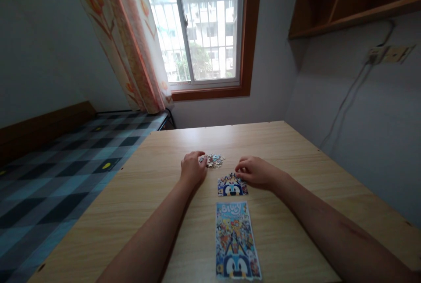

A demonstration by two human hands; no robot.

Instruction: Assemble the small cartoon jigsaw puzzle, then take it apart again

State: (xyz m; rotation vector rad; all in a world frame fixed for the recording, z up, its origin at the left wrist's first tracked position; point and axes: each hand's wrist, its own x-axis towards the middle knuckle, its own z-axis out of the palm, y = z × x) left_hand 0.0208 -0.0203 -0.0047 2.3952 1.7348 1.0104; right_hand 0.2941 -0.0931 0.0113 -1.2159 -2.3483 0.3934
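Observation:
My left hand (193, 167) rests at the left edge of a loose pile of jigsaw puzzle pieces (215, 160), thumb and fingers a little apart against the pile. My right hand (258, 171) is at the upper right edge of a partly assembled puzzle (232, 186), its fingertips pinched on a small puzzle piece there. The joined part shows a blue cartoon dog's face and has an uneven top edge. Closer to me lies a printed picture sheet (235, 239) lettered "Bluey", with the same dog face at its bottom.
All of this lies on a light wooden table (158, 213). A bed with a checked cover (82, 178) stands on the left. Beyond the table are a window (210, 33) and a flowered curtain (128, 42). A wooden shelf (348, 11) and a cable (344, 103) are on the right wall.

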